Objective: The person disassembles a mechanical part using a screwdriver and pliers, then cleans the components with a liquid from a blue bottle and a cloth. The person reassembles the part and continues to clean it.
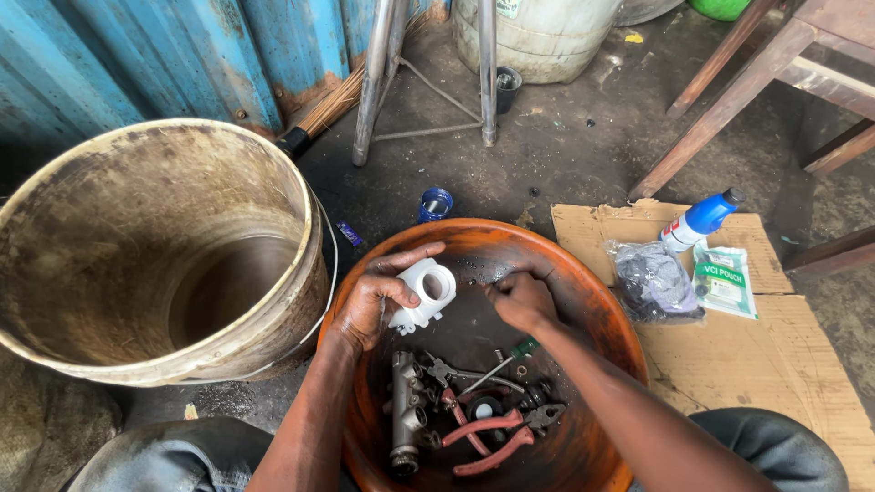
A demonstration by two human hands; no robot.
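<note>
Landmark: an orange bowl [597, 310], round, rusty and dark inside, sat on the floor between the person's knees.
Left hand: the left hand [372, 305] was over the bowl's left side, its fingers curled around a white plastic part [425, 293].
White plastic part: blocky, with a round opening facing up; it was held above the bowl's dark bottom, just inside the left rim.
Right hand: the right hand [521, 301] hovered over the bowl's middle, just right of the white part. Its fingers were bunched narrow, tips pointing toward the part; whether they pinched anything could not be told.
Bowl contents: a grey metal cylinder [406, 415] lay at the lower left of the bowl; red-handled pliers [492, 437] lay at the bottom, and a green-handled screwdriver [501, 362] lay across the centre, with small dark fittings beside them.
Big bucket: a dirty, stained bucket [273, 319] stood left of the bowl, touching its rim; it looked empty apart from grime.
Cardboard: a flat sheet of cardboard [775, 355] lay right of the bowl.
On the cardboard: a clear bag of dark material [652, 282], a green-and-white pouch [725, 281], and a white bottle with a blue cap [700, 221].
Small blue can [435, 204]: it stood on the floor just beyond the bowl's far rim.
</note>
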